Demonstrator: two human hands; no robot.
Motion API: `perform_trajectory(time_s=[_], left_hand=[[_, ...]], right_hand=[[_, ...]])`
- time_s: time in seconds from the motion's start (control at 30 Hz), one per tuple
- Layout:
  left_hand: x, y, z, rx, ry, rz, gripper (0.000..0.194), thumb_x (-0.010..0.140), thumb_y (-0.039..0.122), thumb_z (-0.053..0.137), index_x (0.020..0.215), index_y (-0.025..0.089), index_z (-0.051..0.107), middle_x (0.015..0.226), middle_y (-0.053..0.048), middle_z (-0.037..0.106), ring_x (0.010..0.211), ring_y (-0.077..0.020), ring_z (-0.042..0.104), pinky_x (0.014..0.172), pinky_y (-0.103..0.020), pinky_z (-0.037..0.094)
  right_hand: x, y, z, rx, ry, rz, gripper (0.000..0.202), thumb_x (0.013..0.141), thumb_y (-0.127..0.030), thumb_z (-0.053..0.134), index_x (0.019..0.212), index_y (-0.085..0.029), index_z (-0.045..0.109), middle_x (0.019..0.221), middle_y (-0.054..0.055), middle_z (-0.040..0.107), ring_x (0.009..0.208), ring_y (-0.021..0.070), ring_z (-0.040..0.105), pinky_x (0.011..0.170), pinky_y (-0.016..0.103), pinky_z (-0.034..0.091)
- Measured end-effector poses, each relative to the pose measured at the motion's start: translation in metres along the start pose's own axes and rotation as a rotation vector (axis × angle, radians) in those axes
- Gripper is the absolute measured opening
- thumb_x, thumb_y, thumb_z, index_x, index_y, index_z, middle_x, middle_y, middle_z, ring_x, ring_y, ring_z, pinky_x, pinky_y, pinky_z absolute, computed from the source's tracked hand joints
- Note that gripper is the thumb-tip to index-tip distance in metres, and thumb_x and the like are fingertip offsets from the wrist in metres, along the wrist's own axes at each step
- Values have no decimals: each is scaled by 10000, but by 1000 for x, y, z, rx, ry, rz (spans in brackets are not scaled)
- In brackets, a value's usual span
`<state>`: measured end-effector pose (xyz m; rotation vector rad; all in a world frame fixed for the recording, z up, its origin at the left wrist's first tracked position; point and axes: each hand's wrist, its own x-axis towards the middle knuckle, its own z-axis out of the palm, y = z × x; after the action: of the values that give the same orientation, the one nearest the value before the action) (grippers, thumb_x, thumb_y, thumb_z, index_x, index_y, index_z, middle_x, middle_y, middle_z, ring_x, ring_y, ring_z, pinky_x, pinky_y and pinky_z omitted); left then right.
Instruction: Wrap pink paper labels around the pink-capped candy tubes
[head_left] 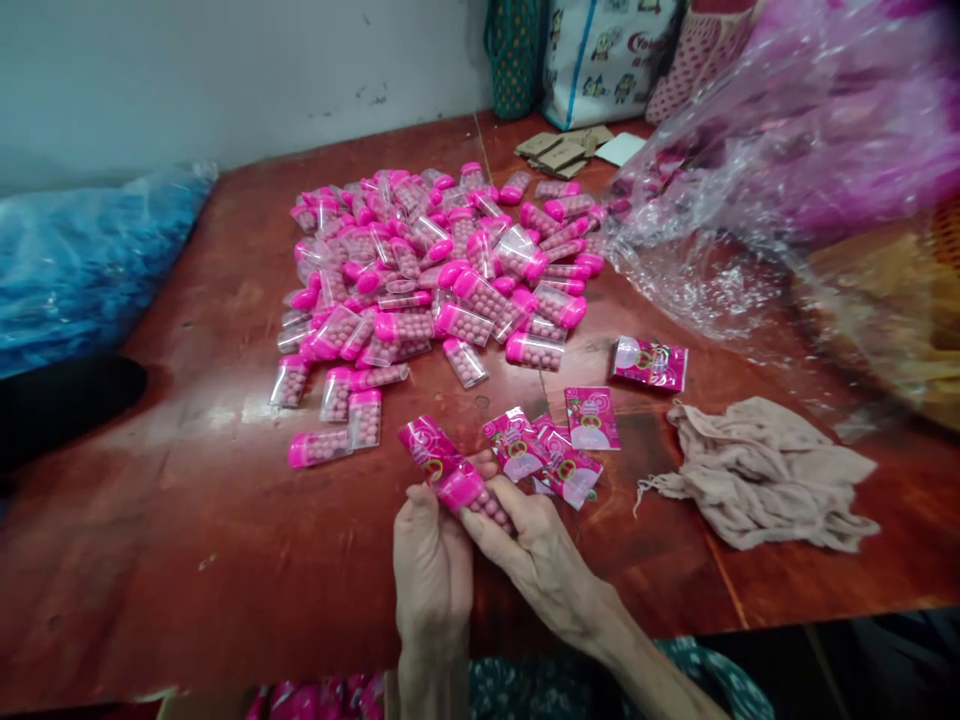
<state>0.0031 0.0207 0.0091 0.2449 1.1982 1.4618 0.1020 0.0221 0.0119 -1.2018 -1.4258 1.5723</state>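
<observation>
Both hands' grip pinches one candy tube (pixel 471 492): left hand (pixel 431 570) beneath, right hand (pixel 534 555) beside; pink sleeve (pixel 429 450) print unreadable.

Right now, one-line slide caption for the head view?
Both hands, left hand and right hand, hold a pink-capped candy tube before a heap of tubes.

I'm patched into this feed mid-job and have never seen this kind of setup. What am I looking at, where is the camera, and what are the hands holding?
There is no machine here: a person works bare-handed, and the one camera sits on their head, looking down. The left hand and right hand together hold a pink-capped candy tube with a pink sleeve at its end. On the red table lie a heap of tubes, loose pink sleeves, a beige cloth and a clear plastic bag.
</observation>
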Motion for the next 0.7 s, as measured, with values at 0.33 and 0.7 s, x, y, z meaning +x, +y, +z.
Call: perform_trajectory(time_s=[0.33,0.7], left_hand=[[-3,3,5,76,60,46,211,605,217,763,804,156,726,809,-80,729,802,-223,670,790,-337,517],[-5,-2,7,-35,-45,-38,202,688,320,699,787,144,719,809,-98,727,799,-228,671,806,-358,507]], right_hand=[[-1,2,1,-127,27,-28,144,891,-321,454,837,-198,504,637,-35,483,534,106,444,528,225,318],[-2,2,-3,19,25,-52,157,895,-341,460,861,-201,521,656,-46,459,566,92,439,535,197,338]])
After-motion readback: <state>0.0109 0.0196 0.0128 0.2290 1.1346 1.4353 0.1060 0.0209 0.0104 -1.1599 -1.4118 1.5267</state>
